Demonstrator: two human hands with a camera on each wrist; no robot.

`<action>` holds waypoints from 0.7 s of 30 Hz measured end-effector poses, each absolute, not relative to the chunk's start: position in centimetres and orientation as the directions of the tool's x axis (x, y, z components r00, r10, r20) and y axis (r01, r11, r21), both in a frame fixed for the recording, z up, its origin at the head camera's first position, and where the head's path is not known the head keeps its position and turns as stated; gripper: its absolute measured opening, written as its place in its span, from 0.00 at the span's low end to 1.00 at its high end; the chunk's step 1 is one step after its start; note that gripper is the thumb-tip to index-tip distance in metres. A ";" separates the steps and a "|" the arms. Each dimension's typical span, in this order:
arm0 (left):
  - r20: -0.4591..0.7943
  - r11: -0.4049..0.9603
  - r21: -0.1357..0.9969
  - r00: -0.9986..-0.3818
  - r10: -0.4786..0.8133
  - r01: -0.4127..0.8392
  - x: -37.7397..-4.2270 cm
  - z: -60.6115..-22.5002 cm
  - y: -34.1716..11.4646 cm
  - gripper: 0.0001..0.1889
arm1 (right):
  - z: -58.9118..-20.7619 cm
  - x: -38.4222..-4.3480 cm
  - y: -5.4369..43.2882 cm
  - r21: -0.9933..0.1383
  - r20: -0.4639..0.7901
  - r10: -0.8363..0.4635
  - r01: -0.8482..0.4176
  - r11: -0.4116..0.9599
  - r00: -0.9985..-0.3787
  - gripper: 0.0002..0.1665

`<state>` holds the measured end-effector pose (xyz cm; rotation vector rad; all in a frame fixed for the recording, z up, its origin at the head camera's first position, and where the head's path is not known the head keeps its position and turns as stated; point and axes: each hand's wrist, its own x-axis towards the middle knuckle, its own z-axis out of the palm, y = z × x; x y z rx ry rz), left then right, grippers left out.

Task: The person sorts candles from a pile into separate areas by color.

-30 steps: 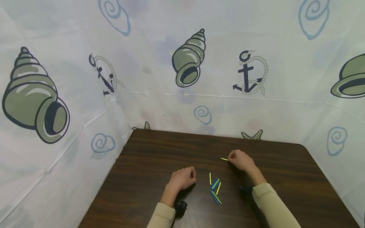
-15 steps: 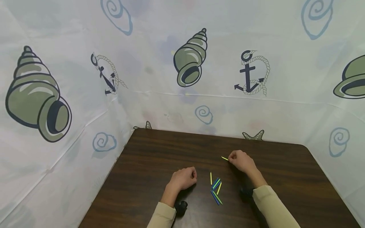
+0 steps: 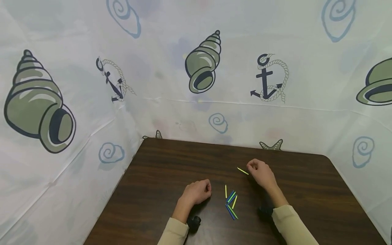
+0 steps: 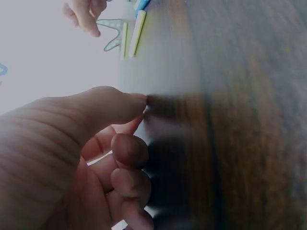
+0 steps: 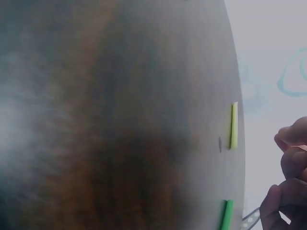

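Yellow stick (image 3: 243, 171) sits just left of the right hand's (image 3: 261, 173) fingertips, near end almost at them; contact unclear. Right fingers loosely bent, nothing visible in them. Left hand (image 3: 197, 191): relaxed curl, no grip. Stick looks light, stiff, smooth, probably rolls easily; I'd pinch mid-length, thumb and index. Nearer the body, between both hands' fingers: second yellow stick (image 3: 226, 191), then blue and green sticks (image 3: 232, 211), packed tight, little fingertip room.
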<state>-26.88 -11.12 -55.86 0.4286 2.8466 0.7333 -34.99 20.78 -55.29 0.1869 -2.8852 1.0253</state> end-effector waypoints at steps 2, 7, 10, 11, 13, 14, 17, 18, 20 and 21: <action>-0.099 0.833 0.501 -0.940 0.325 0.235 -26.9 -55.8 -10.9 0.05 | -55.4 -34.6 20.7 -0.631 0.116 -0.086 -0.140 0.763 -0.990 0.12; -0.086 0.782 0.560 -0.920 0.382 0.273 -27.4 -55.7 -9.9 0.05 | -55.7 -33.5 20.3 -0.656 0.099 -0.087 -0.131 0.744 -0.991 0.13; -0.062 0.759 0.576 -0.910 0.411 0.303 -27.6 -55.6 -8.9 0.10 | -55.7 -33.0 20.2 -0.672 0.092 -0.093 -0.131 0.729 -0.991 0.13; -0.060 0.758 0.574 -0.907 0.418 0.311 -27.7 -55.6 -8.6 0.11 | -55.7 -32.8 20.1 -0.678 0.092 -0.092 -0.130 0.723 -0.992 0.14; -0.069 0.755 0.573 -0.900 0.431 0.318 -27.8 -55.5 -8.1 0.15 | -55.7 -32.5 20.1 -0.686 0.093 -0.086 -0.127 0.717 -0.992 0.14; -0.077 0.754 0.575 -0.896 0.438 0.319 -27.8 -55.5 -7.8 0.17 | -55.7 -32.3 20.1 -0.689 0.093 -0.084 -0.125 0.714 -0.992 0.13; -0.090 0.759 0.558 -0.884 0.458 0.337 -27.8 -55.6 -7.0 0.20 | -55.8 -31.8 20.1 -0.700 0.087 -0.083 -0.120 0.704 -0.993 0.13; -0.091 0.763 0.549 -0.883 0.460 0.341 -27.8 -55.7 -6.8 0.20 | -55.9 -31.7 20.1 -0.701 0.083 -0.087 -0.120 0.703 -0.993 0.13; -0.082 0.777 0.523 -0.887 0.454 0.350 -27.8 -55.9 -6.4 0.18 | -55.9 -31.6 20.0 -0.710 0.075 -0.086 -0.114 0.695 -0.993 0.13; -0.074 0.785 0.510 -0.890 0.449 0.353 -27.9 -56.0 -6.3 0.17 | -56.0 -31.6 20.0 -0.718 0.071 -0.085 -0.110 0.688 -0.994 0.13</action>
